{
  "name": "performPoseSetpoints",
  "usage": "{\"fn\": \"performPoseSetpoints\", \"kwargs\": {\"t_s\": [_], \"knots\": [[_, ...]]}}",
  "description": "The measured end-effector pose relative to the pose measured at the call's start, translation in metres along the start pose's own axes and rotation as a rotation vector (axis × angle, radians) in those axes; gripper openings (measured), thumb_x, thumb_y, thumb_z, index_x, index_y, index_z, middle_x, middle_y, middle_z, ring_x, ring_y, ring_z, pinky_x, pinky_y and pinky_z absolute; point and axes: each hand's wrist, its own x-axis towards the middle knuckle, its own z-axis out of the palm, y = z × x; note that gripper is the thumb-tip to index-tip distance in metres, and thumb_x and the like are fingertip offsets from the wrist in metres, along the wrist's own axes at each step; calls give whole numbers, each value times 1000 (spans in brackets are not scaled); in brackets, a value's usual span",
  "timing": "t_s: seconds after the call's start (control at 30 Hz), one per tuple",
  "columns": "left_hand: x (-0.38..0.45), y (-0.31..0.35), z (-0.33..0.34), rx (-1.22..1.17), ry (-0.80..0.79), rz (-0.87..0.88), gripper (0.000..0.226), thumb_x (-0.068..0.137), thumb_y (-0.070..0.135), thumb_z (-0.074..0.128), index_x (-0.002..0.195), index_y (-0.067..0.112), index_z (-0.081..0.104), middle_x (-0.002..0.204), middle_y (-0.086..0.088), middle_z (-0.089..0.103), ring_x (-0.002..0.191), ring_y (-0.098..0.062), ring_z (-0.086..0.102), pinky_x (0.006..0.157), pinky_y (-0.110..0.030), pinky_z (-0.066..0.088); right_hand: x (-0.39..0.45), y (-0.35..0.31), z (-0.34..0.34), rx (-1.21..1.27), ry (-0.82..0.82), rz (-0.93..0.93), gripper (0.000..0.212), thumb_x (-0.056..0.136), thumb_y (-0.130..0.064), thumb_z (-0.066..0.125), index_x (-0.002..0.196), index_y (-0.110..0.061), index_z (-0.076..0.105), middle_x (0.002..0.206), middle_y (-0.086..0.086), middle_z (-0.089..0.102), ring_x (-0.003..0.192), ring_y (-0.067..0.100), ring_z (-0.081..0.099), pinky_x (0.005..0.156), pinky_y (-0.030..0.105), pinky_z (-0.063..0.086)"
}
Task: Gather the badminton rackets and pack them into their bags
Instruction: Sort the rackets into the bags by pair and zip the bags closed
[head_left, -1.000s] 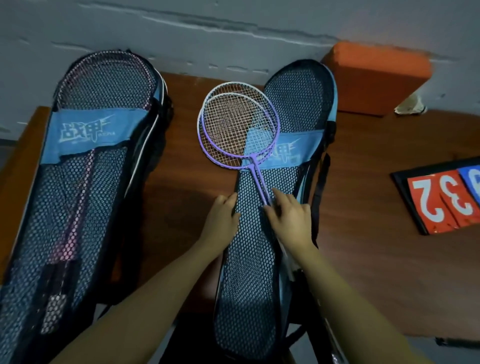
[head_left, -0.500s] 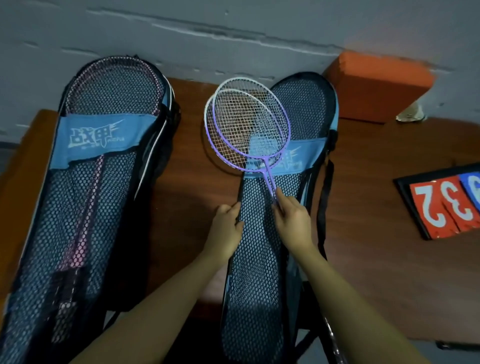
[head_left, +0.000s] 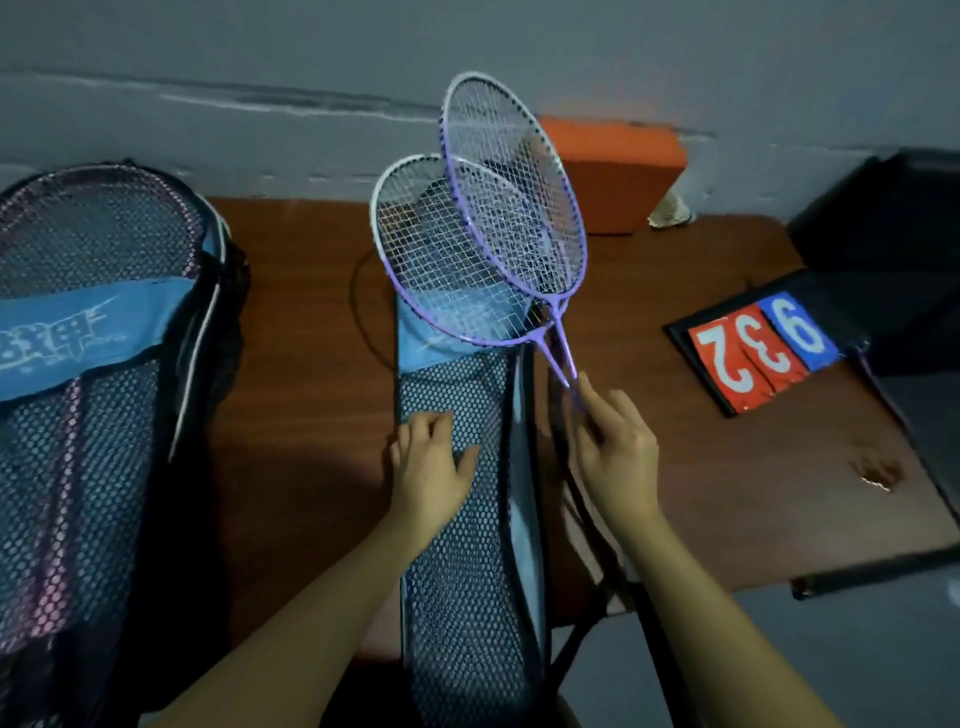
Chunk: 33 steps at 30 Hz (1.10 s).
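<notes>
Dim room, grey wall behind a brown wooden table (head_left: 311, 415). On it, right of centre, lies the mesh bag (head_left: 457, 519), its blue band up near the head end. Two purple rackets (head_left: 483, 260) are held raised over that head end, heads overlapping and tilted up toward the wall, shafts crossing just above the right hand (head_left: 615, 447). Its fingers (head_left: 589, 387) are pinched on the shafts low down, w/ the handles hidden below the hand, prob. along the bag's right edge. Looks like they're gripped as a pair so both go in at once. Left hand (head_left: 431, 462) lies flat on the mesh, fingers spread, no grip; my guess is it pins the bag so it won't slide while the rackets are fed in. Can't tell if the zip side is open.

Far left, a second bag (head_left: 93, 415) w/ pink rackets (head_left: 67, 415) showing through the mesh, so that pair seems packed. Orange block (head_left: 613, 171) sits against the wall; a scoreboard (head_left: 753, 353) w/ flip numbers lies at the right, well apart from the bags.
</notes>
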Motion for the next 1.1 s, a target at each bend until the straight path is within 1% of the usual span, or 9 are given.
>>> {"fn": "performPoseSetpoints", "kwargs": {"t_s": [0.13,0.27,0.43,0.5,0.57,0.7,0.83,0.97,1.1], "knots": [[2,28,10,-13,-53,97,46,88,36,56,127,12,52,121,-8,47,117,-27,37,100,-40,30,-7,23,-19,33,38,77,38,86,-10,55,124,-12,59,81,6,52,66,17,50,58,37,45],[4,52,27,36,-99,57,46,90,38,52,128,14,48,122,-6,43,117,-25,34,102,-37,28,-14,55,-31,-20,-11,120,45,82,-4,60,126,-17,58,84,6,55,67,17,50,53,36,48],[8,66,50,234,-235,-35,53,91,34,52,135,11,36,123,-12,39,116,-28,39,99,-40,39,-25,87,-41,43,-88,120,49,78,-9,53,126,-16,58,83,5,53,65,24,54,52,40,49],[9,75,54,182,-250,-83,44,90,23,53,129,8,40,119,-13,39,107,-29,47,90,-43,46,-27,98,-46,33,-111,138,50,78,-10,51,127,-17,57,84,6,54,65,26,55,53,42,49],[10,84,56,106,-225,-125,35,88,8,49,122,6,46,113,-14,42,92,-31,53,80,-44,50,-30,107,-51,35,-119,132,51,78,-10,51,128,-17,56,85,7,54,66,27,55,52,42,49],[14,91,53,-142,-114,-195,50,80,0,52,128,11,46,99,-16,57,82,-30,57,70,-39,52,-31,118,-60,31,-112,97,53,78,-7,51,131,-16,53,85,4,50,64,25,53,49,39,47],[13,97,44,-393,-14,-238,24,81,-1,56,81,23,60,75,-13,59,70,-24,57,67,-33,47,-27,130,-65,39,-111,115,54,77,-8,49,130,-17,54,87,5,53,68,27,56,53,40,48],[11,110,38,-583,123,-327,19,83,-3,60,102,0,63,91,-9,62,88,-24,60,82,-29,48,-27,141,-73,42,-126,123,54,76,-8,49,129,-18,56,88,4,55,70,25,57,54,41,50],[7,127,36,-656,250,-335,24,86,-1,58,109,-4,58,100,-11,58,93,-18,54,85,-25,43,-34,148,-80,24,-181,121,54,76,-9,48,129,-18,55,88,1,53,68,17,51,52,39,49]]}}
